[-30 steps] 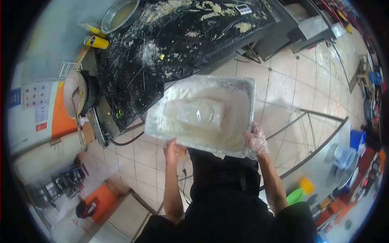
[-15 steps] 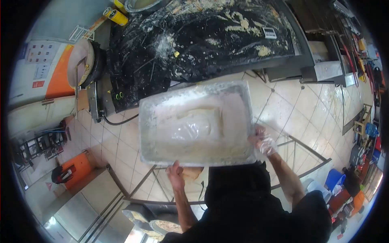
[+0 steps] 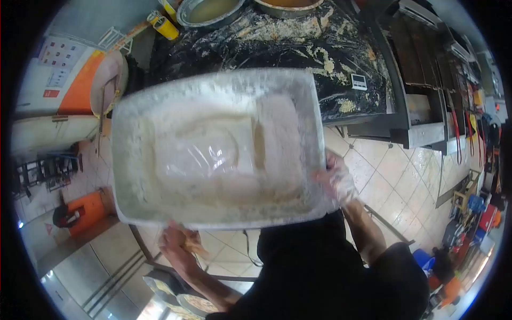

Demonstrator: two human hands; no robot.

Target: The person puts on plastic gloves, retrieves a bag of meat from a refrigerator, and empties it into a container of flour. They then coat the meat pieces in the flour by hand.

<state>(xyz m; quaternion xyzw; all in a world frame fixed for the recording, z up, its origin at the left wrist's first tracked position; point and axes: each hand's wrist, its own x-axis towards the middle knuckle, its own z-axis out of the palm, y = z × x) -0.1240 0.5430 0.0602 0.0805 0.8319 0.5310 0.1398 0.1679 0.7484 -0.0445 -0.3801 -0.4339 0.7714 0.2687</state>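
A large pale rectangular tub (image 3: pixel 282 212), coated with whitish powder, is held up in front of my body. Inside it lies a clear plastic bag (image 3: pixel 205 154) on the powder, with shiny creases. My left hand (image 3: pixel 178 245) grips the tub's near edge at its left part; its fingertips are partly hidden, and something brownish shows beside the palm. My right hand (image 3: pixel 336 181), in a clear plastic glove, grips the tub's right edge, with the thumb over the rim.
Behind the tub stands a table with a black, flour-strewn cover (image 3: pixel 256 50), bearing a metal basin (image 3: pixel 208 21), a second basin (image 3: pixel 288 8), a yellow can (image 3: pixel 166 28) and a small scale (image 3: pixel 358 81). A round pan (image 3: pixel 109 80) stands at left.
The tub has risen closer to the camera and shifted left, with both hands on it. The view has turned, and more of the table's far side and a second basin now show.
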